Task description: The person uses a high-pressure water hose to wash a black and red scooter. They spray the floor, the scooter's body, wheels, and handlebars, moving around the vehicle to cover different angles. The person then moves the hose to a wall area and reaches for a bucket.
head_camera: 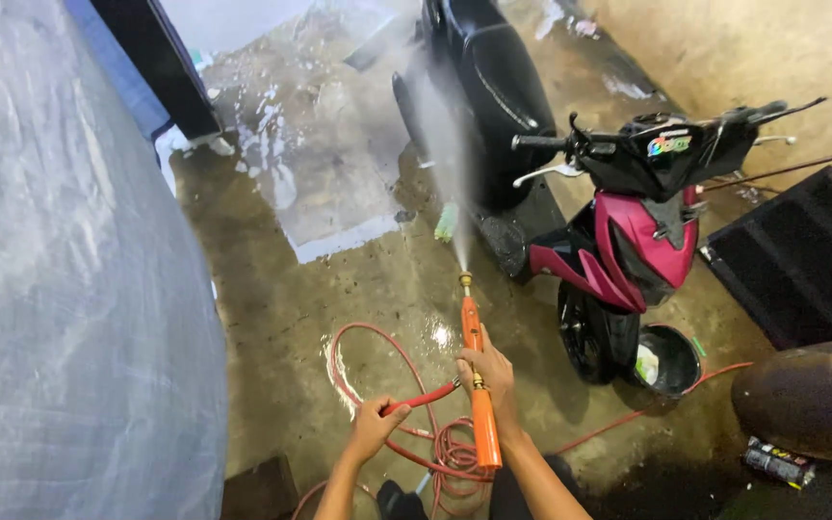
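A large sheet of translucent grey plastic (69,289) fills the whole left side of the scene, draped over something bulky. The wet concrete floor (339,279) stretches from near to far, with foam and puddles on a paler patch at the far middle. A scooter (618,221) with a black seat and a magenta-and-black front stands to the right of centre, its handlebars turned toward the right. A black ribbed panel (801,250) leans at the far right edge, and a rounded brown object (811,395) sits near the right corner with a small can (777,462) lying just beside it. A black bucket (671,358) rests on the floor beside the scooter's front wheel.

A red hose (377,385) loops in coils on the floor near the person. The orange spray wand (479,385) points away from the person toward the scooter, and a jet of water (440,144) shoots from its brass tip up toward the scooter's seat and rear.

The right hand (488,371) has its grip closed around the middle of the wand. The left hand (377,424), nearer and to the left, has its grip closed around the hose where it runs toward the wand.
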